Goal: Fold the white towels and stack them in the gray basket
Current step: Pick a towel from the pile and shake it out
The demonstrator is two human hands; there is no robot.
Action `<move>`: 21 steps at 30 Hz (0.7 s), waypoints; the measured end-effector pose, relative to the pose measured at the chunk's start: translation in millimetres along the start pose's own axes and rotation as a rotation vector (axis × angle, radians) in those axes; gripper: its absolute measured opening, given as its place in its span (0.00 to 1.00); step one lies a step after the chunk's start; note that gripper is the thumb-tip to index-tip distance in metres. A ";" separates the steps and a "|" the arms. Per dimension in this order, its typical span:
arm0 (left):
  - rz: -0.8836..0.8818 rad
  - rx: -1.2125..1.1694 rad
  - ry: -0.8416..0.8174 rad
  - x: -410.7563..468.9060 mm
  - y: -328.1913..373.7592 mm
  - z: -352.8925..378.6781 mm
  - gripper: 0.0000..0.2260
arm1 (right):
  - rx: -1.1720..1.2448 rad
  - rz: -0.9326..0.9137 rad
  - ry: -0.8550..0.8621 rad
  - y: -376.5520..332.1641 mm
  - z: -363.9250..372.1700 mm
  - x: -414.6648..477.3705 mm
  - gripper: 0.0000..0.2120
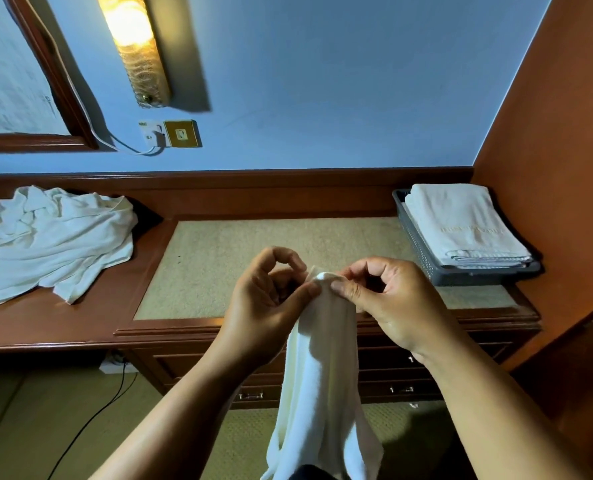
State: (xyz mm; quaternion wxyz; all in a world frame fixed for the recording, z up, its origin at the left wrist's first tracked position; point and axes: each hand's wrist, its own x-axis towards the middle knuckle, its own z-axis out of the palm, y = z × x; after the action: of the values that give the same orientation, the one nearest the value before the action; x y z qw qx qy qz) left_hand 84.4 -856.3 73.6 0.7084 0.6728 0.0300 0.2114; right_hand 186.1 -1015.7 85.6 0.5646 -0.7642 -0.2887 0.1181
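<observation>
A white towel (323, 375) hangs down in front of the desk, pinched at its top edge by both hands. My left hand (264, 303) grips the top from the left and my right hand (388, 299) grips it from the right, fingertips almost touching. A crumpled pile of white towels (49, 240) lies on the left part of the desk. At the desk's right end stands the gray basket (423, 251) with folded white towels (465, 223) stacked inside.
The wooden desk has a beige inlaid top (253, 247) and drawers (402, 375) below. A brown wall panel (558, 168) closes the right side. A wall lamp (135, 46), a socket (170, 133) and a mirror frame (56, 74) are behind. A black cable (94, 417) runs across the floor.
</observation>
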 end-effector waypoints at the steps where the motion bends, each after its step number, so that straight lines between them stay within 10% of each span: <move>1: -0.002 0.034 -0.005 0.9 1.2 -1.0 0.08 | 0.008 0.013 -0.004 0.4 -0.9 0.8 0.12; 21: -0.058 0.111 0.197 14.4 27.2 12.4 0.13 | -0.197 -0.039 0.253 10.5 66.0 -41.5 0.16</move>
State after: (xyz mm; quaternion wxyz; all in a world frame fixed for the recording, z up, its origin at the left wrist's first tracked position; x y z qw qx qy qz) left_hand 94.5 -862.9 104.5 0.6695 0.6857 0.1309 0.2539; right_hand 122.5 -989.1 47.7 0.5210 -0.8188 -0.2403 -0.0191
